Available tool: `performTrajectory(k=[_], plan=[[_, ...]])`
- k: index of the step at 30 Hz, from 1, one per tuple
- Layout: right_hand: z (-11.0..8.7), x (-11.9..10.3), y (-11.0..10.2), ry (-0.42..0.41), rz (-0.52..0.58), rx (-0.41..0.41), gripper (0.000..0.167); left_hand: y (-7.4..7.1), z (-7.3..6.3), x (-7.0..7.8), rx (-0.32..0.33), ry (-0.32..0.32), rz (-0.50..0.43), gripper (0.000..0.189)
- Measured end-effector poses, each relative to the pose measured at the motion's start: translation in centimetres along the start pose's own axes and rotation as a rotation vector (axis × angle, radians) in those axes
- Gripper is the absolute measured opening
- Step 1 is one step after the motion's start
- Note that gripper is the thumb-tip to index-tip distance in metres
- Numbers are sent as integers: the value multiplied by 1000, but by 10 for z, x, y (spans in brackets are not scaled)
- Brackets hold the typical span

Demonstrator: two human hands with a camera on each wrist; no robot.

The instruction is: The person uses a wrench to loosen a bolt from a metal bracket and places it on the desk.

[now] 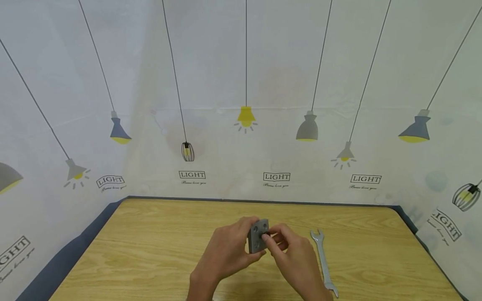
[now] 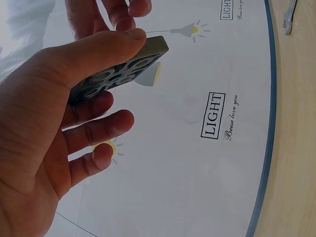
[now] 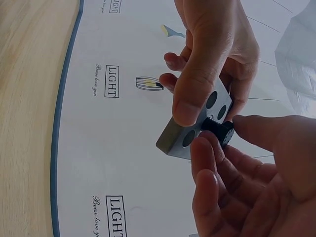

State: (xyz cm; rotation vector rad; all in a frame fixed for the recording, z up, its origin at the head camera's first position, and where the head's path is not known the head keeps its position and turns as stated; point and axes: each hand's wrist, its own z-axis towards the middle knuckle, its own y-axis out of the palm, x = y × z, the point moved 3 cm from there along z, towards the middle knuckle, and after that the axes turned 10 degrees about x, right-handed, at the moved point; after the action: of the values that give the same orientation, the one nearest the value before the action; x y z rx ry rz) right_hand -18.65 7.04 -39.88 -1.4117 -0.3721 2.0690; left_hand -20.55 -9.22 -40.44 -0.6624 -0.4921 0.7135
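My left hand (image 1: pixel 227 248) grips a thick grey metal plate (image 1: pixel 256 246) by its edges, thumb on one side and fingers on the other. Several round holes pierce the plate's face. In the right wrist view, a black bolt (image 3: pixel 225 132) stands at the plate's middle, its threaded shank partly showing outside. The right hand (image 1: pixel 295 255) pinches the bolt's head between thumb and fingertips. In the left wrist view the plate (image 2: pixel 160 45) shows its back, ringed with circular openings, and the bolt is hidden there.
An open-ended wrench (image 1: pixel 323 259) lies on the wooden table (image 1: pixel 150 251), just right of the right hand. Behind the table hangs a pale sheet (image 1: pixel 218 75) printed with lamps. A dark blue edge (image 1: pixel 173 199) runs along the table's back.
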Motion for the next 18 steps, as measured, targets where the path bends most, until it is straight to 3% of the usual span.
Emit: performTrajectory(k=[18], plan=[[1, 0, -2, -25, -12, -12, 12, 0, 0, 0, -12, -2, 0, 65]])
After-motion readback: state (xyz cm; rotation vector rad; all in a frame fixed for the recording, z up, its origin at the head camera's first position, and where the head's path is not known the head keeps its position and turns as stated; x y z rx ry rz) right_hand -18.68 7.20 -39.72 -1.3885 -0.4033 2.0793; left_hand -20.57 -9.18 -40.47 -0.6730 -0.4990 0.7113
